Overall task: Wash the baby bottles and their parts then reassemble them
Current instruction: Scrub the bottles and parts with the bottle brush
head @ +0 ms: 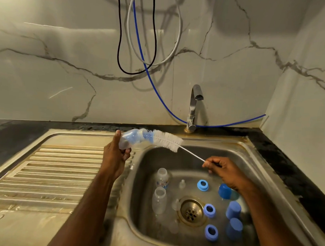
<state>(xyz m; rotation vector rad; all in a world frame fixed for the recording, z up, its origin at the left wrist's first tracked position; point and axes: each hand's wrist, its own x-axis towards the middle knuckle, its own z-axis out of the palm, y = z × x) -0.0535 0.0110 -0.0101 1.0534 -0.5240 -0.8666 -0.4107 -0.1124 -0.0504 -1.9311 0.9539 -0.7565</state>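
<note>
Left hand (116, 154) grips bottle (131, 139) sideways above sink (249, 159) rim, mouth toward brush (166, 139); right hand (224, 171) fingers pinch wire handle, likely for scrubbing inside.

Sink: dull, stained steel basin (175, 160)
Bottle: clear, smooth plastic bottle (131, 139)
Brush: white bristle brush (167, 140) on thin wire
Wall: glossy, veined marble-look wall (67, 73)
Tap: shiny metal tap (193, 107)
</note>
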